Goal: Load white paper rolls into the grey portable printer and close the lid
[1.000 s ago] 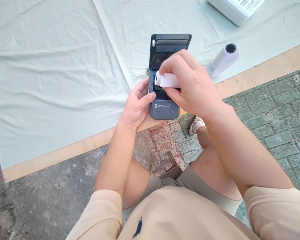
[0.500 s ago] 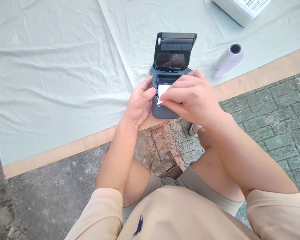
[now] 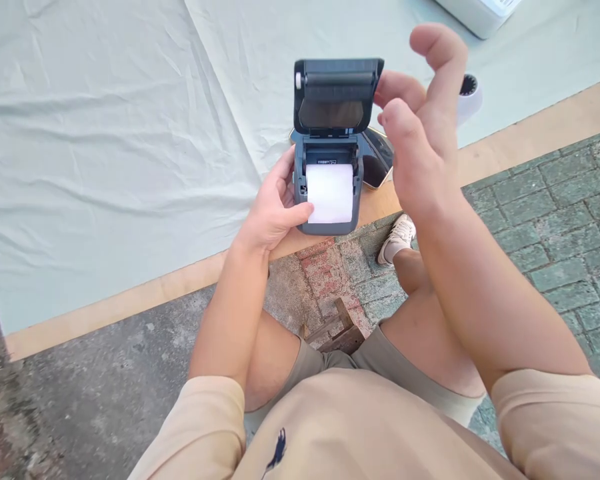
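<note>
A dark label printer [image 3: 303, 223] lies near the table's front edge with its lid [image 3: 337, 93] raised. White paper [image 3: 331, 193] comes out of its bay and lies flat over the front of the body. My left hand [image 3: 275, 207] holds the printer's left side, with the thumb resting on the paper's left edge. Up beside the lid's right side is my right hand [image 3: 425, 133], fingers curved and apart, with nothing held. One of its fingers reaches behind the lid's right edge; whether it touches is unclear.
A phone [image 3: 377, 160] lies partly under the printer. Behind my right hand stands a white cylindrical device [image 3: 471, 100] with a dark round end. A white box [image 3: 480, 17] sits at the back right. Pale cloth [image 3: 120, 147] covers the table, leaving a wooden edge [image 3: 145, 293] showing.
My right hand has let go of the paper and moved up and right to the lid. The paper now lies flat, and my left thumb has come down on it.
</note>
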